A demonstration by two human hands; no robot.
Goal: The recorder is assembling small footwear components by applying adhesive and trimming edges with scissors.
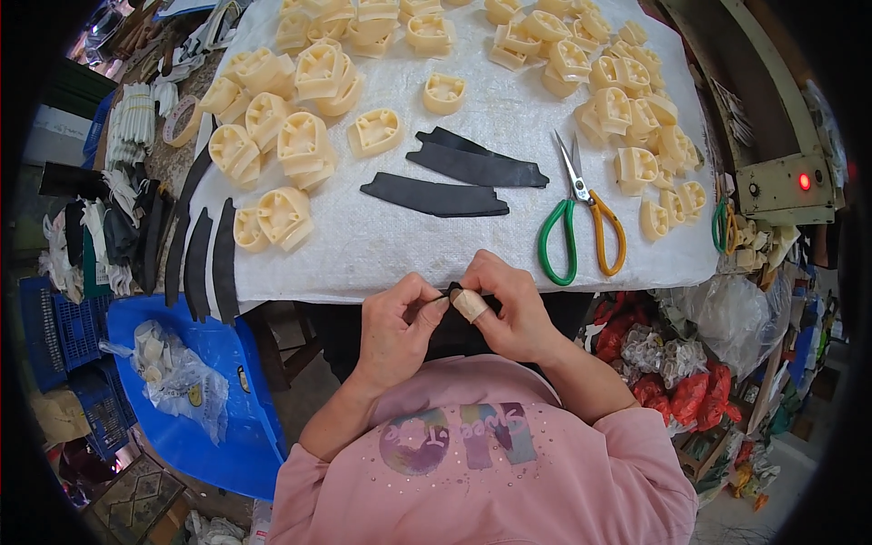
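Observation:
At the near edge of the white-covered table, my left hand (395, 329) and my right hand (514, 307) meet, fingers pinched. Between them is a small bit of black strip (452, 289); the rest of it is hidden by fingers or lost against the dark below. A tan wrap (470, 305) covers my right thumb. Beyond my hands lie flat black strips with notched ends, one (434, 195) nearer and a couple overlapping (477, 162) behind. Scissors (579, 186) with one green and one orange handle rest to the right, blades partly apart and pointing away.
Cream plastic shells (304, 150) are heaped across the far left, with more (636, 118) at the right. Curved black strips (223, 263) hang over the table's left edge. A blue bin (204, 363) holds a clear bag. Red bags (699, 395) lie low right, near a control box (781, 189).

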